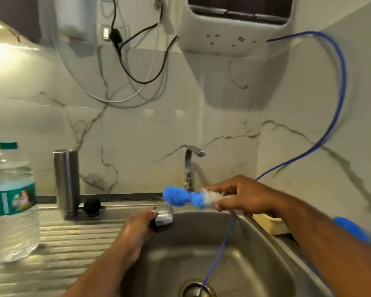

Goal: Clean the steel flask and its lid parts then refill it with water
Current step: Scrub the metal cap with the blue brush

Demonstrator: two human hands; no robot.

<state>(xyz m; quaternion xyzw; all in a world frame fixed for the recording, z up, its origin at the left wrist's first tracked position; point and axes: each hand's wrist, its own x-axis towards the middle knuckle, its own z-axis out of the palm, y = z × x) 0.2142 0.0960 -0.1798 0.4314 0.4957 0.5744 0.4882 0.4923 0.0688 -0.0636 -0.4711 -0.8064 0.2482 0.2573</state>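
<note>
**Midway: brush brought to a lid part over the sink**

Here the scrubbing of the lid parts appeared to be the step in hand. The left hand (137, 228) gripped a small lid part (165, 217), clear-walled with a dark base, at the near-left rim of the sink (255, 243), fingers curled round it. The right hand (242, 198) pinched the bottle brush (181, 197) by its white bristled section, with the blue tuft pointing left. The tuft hovered just above the lid part and did not appear to touch it.

The steel flask (66, 181) stood upright and uncapped on the ribbed drainboard (62, 243), well to the left of both hands and touched by neither. A black lid part (92, 207) lay just beside its base. A plastic water bottle (11, 200), capped, stood further left. The tap (191, 166) rose behind the brush; no running water could be made out.

The next move, as judged, called for lowering the tuft into the open mouth of the held part and twisting it, with the left hand steadying the part over the basin. The grip on the bristles rather than the handle gave short reach, suited to a shallow part but not to the flask. A blue line (338, 86) ran from the wall unit past the right hand towards the drain; whether it joined the brush could not be told.
</note>
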